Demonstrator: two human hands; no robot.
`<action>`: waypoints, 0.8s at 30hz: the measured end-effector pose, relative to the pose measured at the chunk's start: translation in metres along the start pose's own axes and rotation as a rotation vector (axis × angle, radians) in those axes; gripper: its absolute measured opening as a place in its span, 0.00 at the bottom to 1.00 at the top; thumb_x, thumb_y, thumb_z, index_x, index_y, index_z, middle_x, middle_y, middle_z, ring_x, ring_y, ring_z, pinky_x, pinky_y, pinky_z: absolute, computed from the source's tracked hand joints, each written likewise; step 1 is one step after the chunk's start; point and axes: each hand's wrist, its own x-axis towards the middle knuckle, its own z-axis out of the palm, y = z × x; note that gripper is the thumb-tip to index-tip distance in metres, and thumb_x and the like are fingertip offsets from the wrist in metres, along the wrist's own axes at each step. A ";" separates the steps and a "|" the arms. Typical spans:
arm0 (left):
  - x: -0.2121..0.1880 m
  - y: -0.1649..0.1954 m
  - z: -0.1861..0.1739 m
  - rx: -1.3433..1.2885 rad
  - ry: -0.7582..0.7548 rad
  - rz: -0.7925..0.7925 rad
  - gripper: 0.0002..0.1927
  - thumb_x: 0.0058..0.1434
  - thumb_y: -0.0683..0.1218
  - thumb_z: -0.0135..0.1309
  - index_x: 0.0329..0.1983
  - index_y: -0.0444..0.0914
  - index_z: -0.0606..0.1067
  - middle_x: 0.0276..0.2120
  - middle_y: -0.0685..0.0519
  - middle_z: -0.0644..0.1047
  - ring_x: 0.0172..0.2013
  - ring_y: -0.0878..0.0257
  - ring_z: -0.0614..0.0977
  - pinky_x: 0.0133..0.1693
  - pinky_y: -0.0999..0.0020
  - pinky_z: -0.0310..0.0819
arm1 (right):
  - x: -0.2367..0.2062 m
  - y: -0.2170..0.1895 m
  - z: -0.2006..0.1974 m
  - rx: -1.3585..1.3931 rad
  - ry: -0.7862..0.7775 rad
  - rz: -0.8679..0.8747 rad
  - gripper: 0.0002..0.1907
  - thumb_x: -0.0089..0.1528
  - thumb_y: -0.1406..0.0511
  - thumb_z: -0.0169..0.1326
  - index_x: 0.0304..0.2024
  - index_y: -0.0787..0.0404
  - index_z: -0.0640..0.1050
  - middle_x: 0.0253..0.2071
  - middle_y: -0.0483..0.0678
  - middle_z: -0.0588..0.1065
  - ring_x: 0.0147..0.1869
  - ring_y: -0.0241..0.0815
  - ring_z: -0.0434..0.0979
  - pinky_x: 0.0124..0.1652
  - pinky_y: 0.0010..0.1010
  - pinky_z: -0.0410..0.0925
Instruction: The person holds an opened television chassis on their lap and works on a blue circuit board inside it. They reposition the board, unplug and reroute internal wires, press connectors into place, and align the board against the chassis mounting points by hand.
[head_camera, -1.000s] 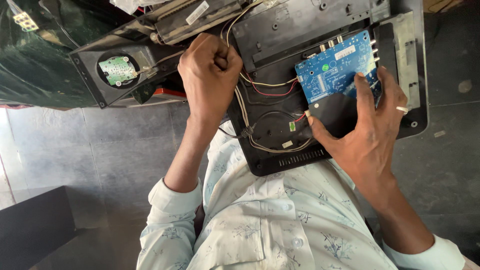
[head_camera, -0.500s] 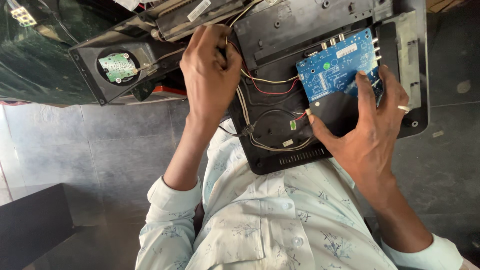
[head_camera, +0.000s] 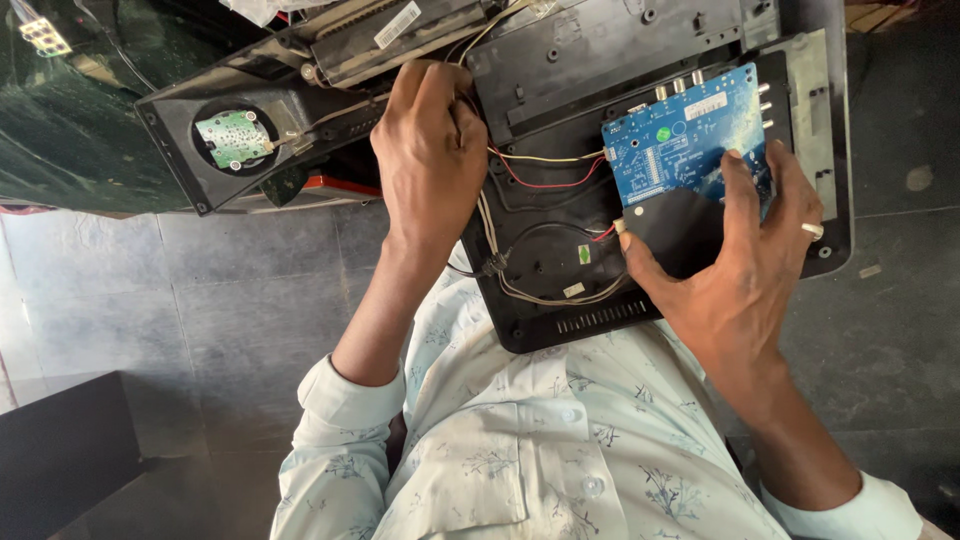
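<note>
Pinching wires (head_camera: 520, 165) in left hand (head_camera: 430, 150) | right hand (head_camera: 735, 265) spread wide on blue circuit board (head_camera: 685, 135)

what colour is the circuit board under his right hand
Blue, with white markings, seen in the head view: the circuit board under the right hand.

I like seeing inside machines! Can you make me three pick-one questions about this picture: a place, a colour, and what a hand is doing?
1. Where is the small round green circuit board?
A) in the round hole of the black plastic panel
B) on the shirt
C) on the floor

2. What colour is the big rectangular circuit board?
A) red
B) blue
C) yellow

3. What is the left hand doing?
A) lying flat and open
B) closed in a fist at the thin wires
C) holding a cup

Answers: A, it sits inside the panel's round opening; B, its surface is bright blue; B, the fingers are curled where the wires run in.
</note>
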 end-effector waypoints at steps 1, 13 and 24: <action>0.000 -0.001 0.001 0.006 0.007 -0.006 0.09 0.62 0.33 0.52 0.45 0.36 0.72 0.37 0.47 0.73 0.30 0.51 0.77 0.34 0.58 0.71 | 0.000 -0.001 0.000 -0.003 0.005 0.003 0.47 0.61 0.53 0.74 0.71 0.67 0.64 0.70 0.67 0.53 0.75 0.67 0.53 0.65 0.61 0.61; -0.002 -0.014 0.008 0.161 -0.084 0.105 0.17 0.58 0.33 0.50 0.50 0.36 0.64 0.33 0.49 0.74 0.34 0.48 0.77 0.45 0.51 0.69 | 0.002 -0.001 0.004 -0.010 0.020 -0.029 0.47 0.63 0.52 0.73 0.71 0.69 0.63 0.69 0.69 0.53 0.73 0.65 0.52 0.68 0.58 0.59; 0.004 -0.005 -0.001 -0.042 -0.104 -0.007 0.12 0.57 0.34 0.55 0.40 0.37 0.67 0.23 0.52 0.71 0.25 0.56 0.75 0.33 0.62 0.71 | 0.004 -0.004 0.003 0.007 0.015 0.013 0.47 0.61 0.54 0.73 0.71 0.67 0.63 0.70 0.69 0.54 0.73 0.66 0.53 0.68 0.62 0.59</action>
